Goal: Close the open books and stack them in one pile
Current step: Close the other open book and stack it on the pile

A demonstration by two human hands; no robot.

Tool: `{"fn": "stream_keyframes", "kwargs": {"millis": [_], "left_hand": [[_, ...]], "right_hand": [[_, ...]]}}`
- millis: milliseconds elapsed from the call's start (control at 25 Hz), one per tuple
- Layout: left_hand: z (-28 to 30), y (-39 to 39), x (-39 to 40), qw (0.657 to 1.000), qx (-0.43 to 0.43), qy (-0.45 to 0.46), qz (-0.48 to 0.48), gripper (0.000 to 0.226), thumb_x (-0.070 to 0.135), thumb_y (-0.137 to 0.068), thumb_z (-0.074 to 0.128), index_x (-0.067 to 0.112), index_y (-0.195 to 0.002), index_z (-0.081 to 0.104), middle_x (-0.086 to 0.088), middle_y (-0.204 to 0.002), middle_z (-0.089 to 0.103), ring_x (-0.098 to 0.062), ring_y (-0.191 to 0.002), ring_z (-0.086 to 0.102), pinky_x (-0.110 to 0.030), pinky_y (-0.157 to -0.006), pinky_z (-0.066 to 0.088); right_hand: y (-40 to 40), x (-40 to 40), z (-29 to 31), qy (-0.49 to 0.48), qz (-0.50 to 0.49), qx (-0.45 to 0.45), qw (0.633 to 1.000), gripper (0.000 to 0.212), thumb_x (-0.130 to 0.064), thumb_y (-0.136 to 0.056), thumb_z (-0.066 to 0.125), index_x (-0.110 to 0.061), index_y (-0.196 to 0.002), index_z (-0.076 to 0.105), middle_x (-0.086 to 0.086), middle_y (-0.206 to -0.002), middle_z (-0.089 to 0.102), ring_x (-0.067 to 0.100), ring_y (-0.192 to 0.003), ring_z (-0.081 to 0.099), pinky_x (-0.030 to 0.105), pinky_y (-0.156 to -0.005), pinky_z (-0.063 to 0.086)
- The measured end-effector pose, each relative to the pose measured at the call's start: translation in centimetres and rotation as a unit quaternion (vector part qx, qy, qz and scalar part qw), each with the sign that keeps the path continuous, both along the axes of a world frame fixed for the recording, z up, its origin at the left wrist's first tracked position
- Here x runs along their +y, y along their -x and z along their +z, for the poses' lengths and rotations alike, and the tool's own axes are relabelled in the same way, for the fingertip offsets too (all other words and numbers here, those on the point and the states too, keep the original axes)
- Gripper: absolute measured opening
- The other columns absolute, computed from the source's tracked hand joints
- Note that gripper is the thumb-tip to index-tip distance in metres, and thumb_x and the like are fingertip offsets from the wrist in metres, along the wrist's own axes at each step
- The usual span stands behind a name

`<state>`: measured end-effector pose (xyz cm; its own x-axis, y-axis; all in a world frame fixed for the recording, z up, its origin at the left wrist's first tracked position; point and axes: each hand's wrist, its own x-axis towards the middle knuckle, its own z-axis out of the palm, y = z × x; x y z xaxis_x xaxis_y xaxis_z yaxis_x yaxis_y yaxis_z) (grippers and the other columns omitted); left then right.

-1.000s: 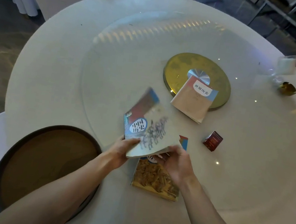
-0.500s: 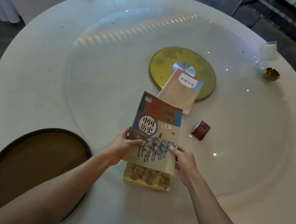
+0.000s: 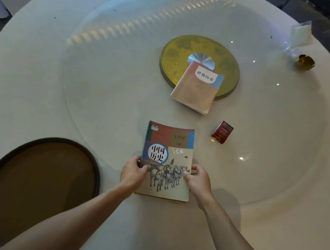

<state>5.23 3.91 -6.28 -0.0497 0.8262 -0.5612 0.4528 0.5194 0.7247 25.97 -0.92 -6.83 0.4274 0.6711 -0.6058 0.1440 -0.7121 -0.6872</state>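
Observation:
A closed history book with horses on its cover (image 3: 169, 150) lies flat near the table's front, on top of another book whose edge (image 3: 160, 198) just shows beneath it. My left hand (image 3: 132, 173) grips the top book's left edge and my right hand (image 3: 196, 179) grips its right edge, thumbs on the cover. A third closed book with a pink cover (image 3: 198, 87) lies farther back, half resting on a gold disc (image 3: 173, 54).
A small red box (image 3: 222, 131) stands right of the books. A round dark tray (image 3: 36, 187) sits at the front left. A gold foil ball (image 3: 305, 62) and a clear packet (image 3: 299, 34) are at the far right on the white round table (image 3: 31, 65).
The horse-cover book, held tilted in the air before, has been lowered and squared onto the book below, now covering it. Both hands slid to its side edges.

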Motion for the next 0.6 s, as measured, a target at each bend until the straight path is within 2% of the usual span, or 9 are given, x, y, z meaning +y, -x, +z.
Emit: {"fn": "stream_keyframes", "kwargs": {"millis": [160,280,360,480,600], "left_hand": [[-0.9,1.2,0.1,0.983,0.121,-0.071,-0.122,0.023,0.016,-0.094,0.057,0.015,-0.111,0.072,-0.003,-0.095,0.067,-0.016,-0.081,0.059,-0.019,-0.056,0.036],[-1.7,1.6,0.2,0.971,0.158,-0.074,-0.166,0.025,0.020,-0.094,0.055,0.018,-0.114,0.069,-0.003,-0.093,0.056,-0.017,-0.082,0.054,-0.024,-0.069,0.041],[-2.2,1.8,0.1,0.968,0.160,-0.071,-0.178,0.026,0.022,-0.096,0.055,0.019,-0.119,0.067,-0.003,-0.098,0.055,-0.020,-0.086,0.058,-0.028,-0.076,0.048],[-2.5,1.9,0.4,0.973,0.141,-0.053,-0.174,0.030,0.022,-0.095,0.055,0.020,-0.122,0.066,-0.002,-0.102,0.057,-0.023,-0.095,0.066,-0.036,-0.083,0.055],[-2.6,1.6,0.7,0.970,0.144,-0.054,-0.188,0.031,0.025,-0.096,0.054,0.020,-0.126,0.064,-0.001,-0.107,0.059,-0.021,-0.096,0.066,-0.038,-0.084,0.057]], "right_hand": [[0.2,-0.4,-0.7,0.026,0.055,-0.075,0.995,0.003,-0.018,-0.094,0.062,-0.018,-0.093,0.064,0.001,-0.091,0.071,0.026,-0.088,0.070,0.046,-0.081,0.058],[0.4,-0.4,-1.3,0.029,0.106,-0.182,0.977,0.006,-0.022,-0.093,0.061,-0.017,-0.092,0.065,0.002,-0.095,0.069,0.024,-0.087,0.064,0.038,-0.071,0.053],[0.5,-0.5,-1.5,0.030,0.130,-0.232,0.964,0.006,-0.023,-0.092,0.063,-0.017,-0.092,0.062,0.002,-0.099,0.064,0.023,-0.090,0.060,0.034,-0.071,0.046],[0.7,-0.4,-1.8,0.042,0.117,-0.217,0.968,0.010,-0.026,-0.094,0.061,-0.017,-0.097,0.064,0.003,-0.101,0.065,0.024,-0.093,0.062,0.035,-0.074,0.050],[0.7,-0.1,-2.1,0.058,0.103,-0.193,0.974,0.018,-0.028,-0.098,0.057,-0.015,-0.095,0.068,0.007,-0.096,0.071,0.027,-0.087,0.065,0.038,-0.074,0.055]]}}
